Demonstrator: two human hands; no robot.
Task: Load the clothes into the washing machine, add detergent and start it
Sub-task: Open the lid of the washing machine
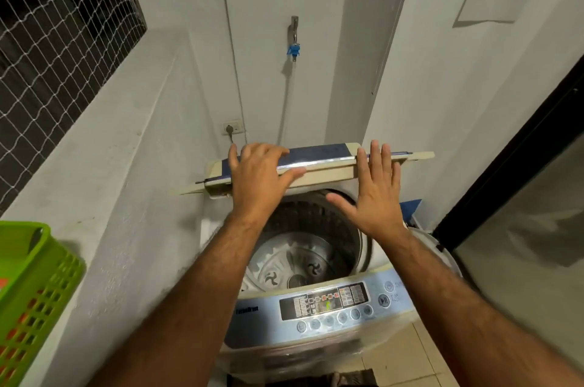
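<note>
A top-loading washing machine (373,336) stands below me with its folding lid (322,162) raised and folded at the back. The steel drum (303,247) lies open and I see no clothes in it. My left hand (256,178) rests on the lid's top edge, fingers curled over it. Beside it, my right hand (373,193) is spread flat against the lid's right part, fingers apart. A blue control panel (325,301) with buttons runs along the machine's front. At the far left sits a green laundry basket (28,288) with something orange inside.
A grey ledge (104,184) runs along the left under a netted window (53,39). A tap with a blue connector (294,48) and hose hangs on the back wall above a wall socket (233,127). A dark-framed glass door (518,184) stands at right.
</note>
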